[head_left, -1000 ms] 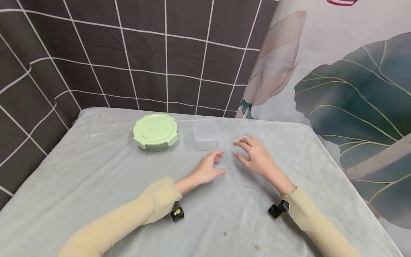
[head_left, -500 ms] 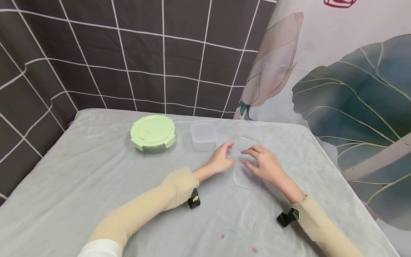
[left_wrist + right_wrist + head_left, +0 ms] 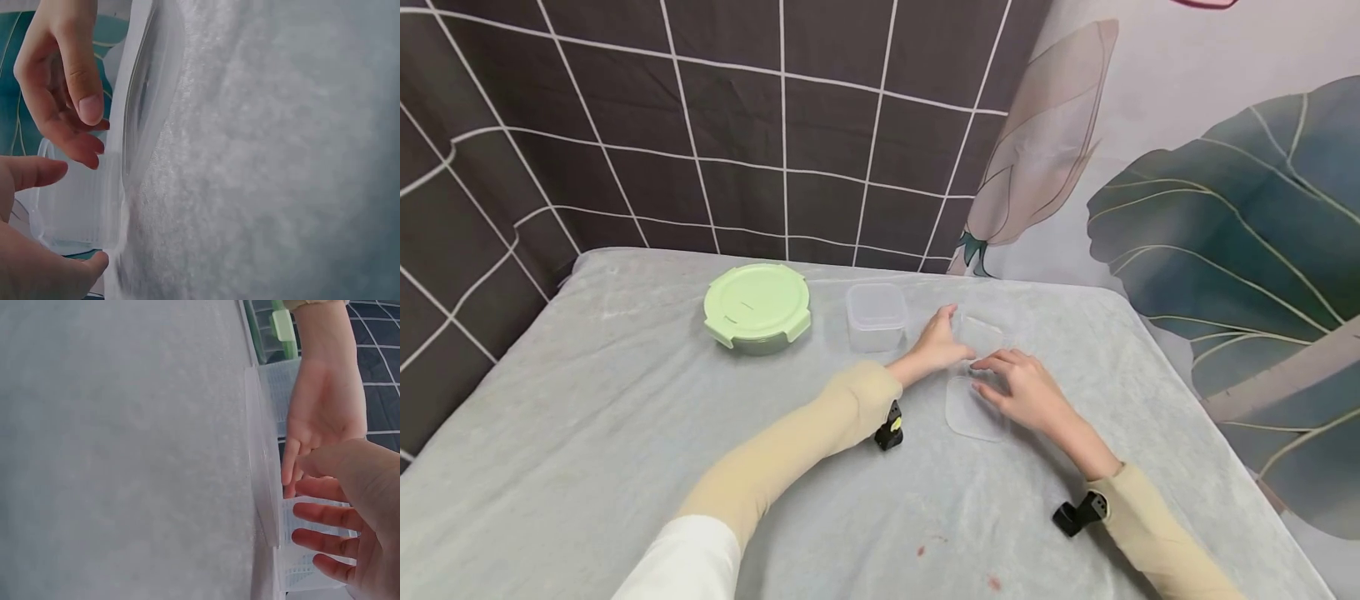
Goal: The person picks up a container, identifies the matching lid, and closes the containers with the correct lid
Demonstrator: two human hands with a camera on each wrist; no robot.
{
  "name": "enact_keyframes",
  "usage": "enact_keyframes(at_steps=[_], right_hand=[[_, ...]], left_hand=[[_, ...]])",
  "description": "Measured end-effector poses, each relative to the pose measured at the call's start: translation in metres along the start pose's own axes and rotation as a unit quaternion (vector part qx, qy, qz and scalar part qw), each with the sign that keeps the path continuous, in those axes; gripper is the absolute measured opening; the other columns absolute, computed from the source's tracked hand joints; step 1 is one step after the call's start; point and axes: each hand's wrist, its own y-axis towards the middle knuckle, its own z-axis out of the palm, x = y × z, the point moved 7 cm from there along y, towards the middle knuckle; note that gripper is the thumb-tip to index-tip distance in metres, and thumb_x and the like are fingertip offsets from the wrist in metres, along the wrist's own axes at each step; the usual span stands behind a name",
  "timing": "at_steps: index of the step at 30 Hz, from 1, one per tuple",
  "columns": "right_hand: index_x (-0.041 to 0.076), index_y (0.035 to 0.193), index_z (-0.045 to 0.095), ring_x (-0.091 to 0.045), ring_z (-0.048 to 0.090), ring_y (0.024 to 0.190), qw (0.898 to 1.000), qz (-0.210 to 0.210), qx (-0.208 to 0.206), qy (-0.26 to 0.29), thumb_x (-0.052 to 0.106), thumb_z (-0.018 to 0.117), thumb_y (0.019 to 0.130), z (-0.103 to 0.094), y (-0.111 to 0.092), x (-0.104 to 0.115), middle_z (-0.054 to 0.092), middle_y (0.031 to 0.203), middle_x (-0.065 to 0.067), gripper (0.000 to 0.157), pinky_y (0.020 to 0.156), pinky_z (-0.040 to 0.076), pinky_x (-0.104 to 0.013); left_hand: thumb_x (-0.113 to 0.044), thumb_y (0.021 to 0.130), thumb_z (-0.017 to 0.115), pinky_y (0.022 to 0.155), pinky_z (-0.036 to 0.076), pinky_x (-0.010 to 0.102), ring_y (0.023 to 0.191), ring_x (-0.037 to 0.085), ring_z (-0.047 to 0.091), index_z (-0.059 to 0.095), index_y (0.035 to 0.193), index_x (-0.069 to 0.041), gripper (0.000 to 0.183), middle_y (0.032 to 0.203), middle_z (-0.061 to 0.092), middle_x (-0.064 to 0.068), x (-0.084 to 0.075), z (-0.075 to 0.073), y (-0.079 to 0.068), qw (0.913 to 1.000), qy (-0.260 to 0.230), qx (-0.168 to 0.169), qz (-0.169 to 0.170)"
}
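Observation:
A clear square plastic container stands at the right of the grey-covered table. My left hand is at its left side, thumb and fingers spread apart; in the left wrist view these fingers lie either side of the container. Whether they touch it, I cannot tell. My right hand hovers just in front of the container, over a thin clear lid lying on the cloth. Its fingers are loosely bent, holding nothing in the right wrist view. The lid appears edge-on there.
Left of the hands stands a second clear container with its lid on. Farther left is a round container with a light green clip lid. A dark tiled-pattern curtain hangs behind the table.
My left hand has moved right and away from me, to the side of the clear container. My right hand has shifted slightly right and nearer to me, while the containers stay put.

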Motion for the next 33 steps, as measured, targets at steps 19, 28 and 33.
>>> enact_keyframes(at_steps=[19,28,33], right_hand=[[0.013,0.106,0.066,-0.023,0.058,0.1,0.996,0.014,0.084,0.018,0.032,0.072,0.074,0.01,-0.005,-0.004,0.064,0.108,-0.006,0.038,0.086,0.048,-0.042],[0.016,0.107,0.065,-0.02,0.057,0.1,0.994,0.027,0.107,0.021,0.04,0.073,0.071,0.012,-0.005,-0.005,0.064,0.105,-0.001,0.043,0.087,0.047,-0.04],[0.017,0.11,0.064,-0.02,0.055,0.102,0.992,0.034,0.121,0.02,0.045,0.073,0.069,0.013,-0.006,-0.005,0.063,0.106,0.0,0.049,0.088,0.047,-0.041]], left_hand=[[-0.01,0.068,0.077,0.11,0.031,0.029,0.133,0.021,0.035,0.016,0.143,-0.007,0.097,0.145,0.033,0.011,0.002,0.013,0.022,0.9968,-0.066,0.037,0.027],[-0.016,0.07,0.077,0.11,0.03,0.029,0.135,0.021,0.031,0.013,0.144,-0.01,0.098,0.148,0.027,0.009,-0.001,0.015,0.027,0.9983,-0.043,0.033,0.022],[-0.016,0.07,0.077,0.11,0.031,0.03,0.134,0.021,0.032,0.013,0.144,-0.01,0.097,0.147,0.029,0.009,0.0,0.017,0.029,0.9984,-0.043,0.028,0.023]])
